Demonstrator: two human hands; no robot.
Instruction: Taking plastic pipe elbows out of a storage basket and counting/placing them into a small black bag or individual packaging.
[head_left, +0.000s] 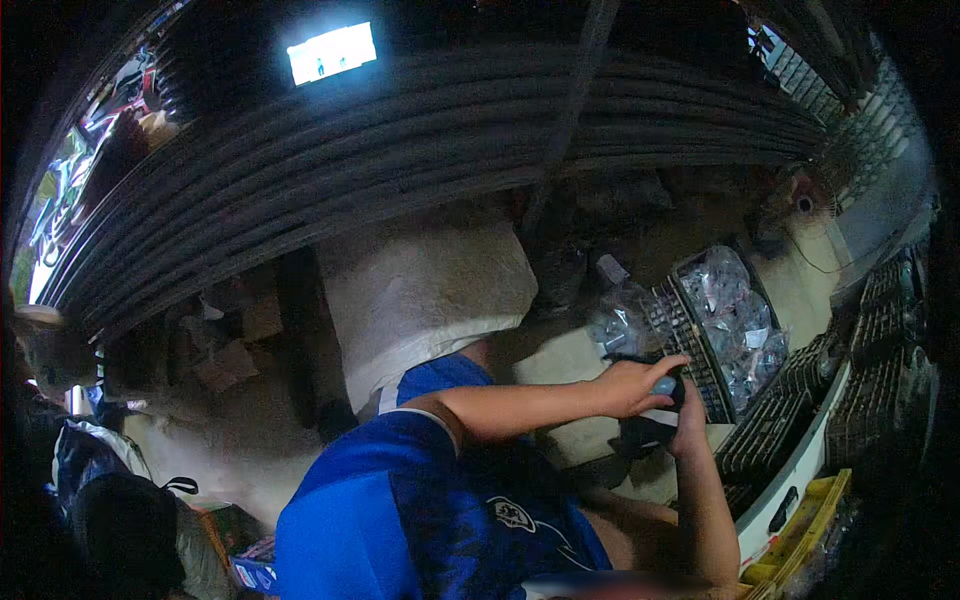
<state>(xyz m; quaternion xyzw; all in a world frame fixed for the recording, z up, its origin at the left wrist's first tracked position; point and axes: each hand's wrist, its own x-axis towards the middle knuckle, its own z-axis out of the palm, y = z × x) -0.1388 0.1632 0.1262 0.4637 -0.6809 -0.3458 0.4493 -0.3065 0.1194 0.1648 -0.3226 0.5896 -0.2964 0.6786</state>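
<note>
My left hand reaches across from the left, its fingers on a dark object with a white band. A small, pale bluish rounded piece shows between the fingers. From the right, my right hand grips the same object at its near side. Dim light and the fingers hide much of it, so its exact kind is unclear. Just beyond the hands stands a dark slatted plastic crate, filled with clear plastic bags or packaging. More clear plastic lies left of the crate.
A large pale sack stands left of my arms. Grid-sided crates, a white rail and a yellow frame line the right. A fan is farther off. Dark corrugated sheeting spans the back; a dark bag is lower left.
</note>
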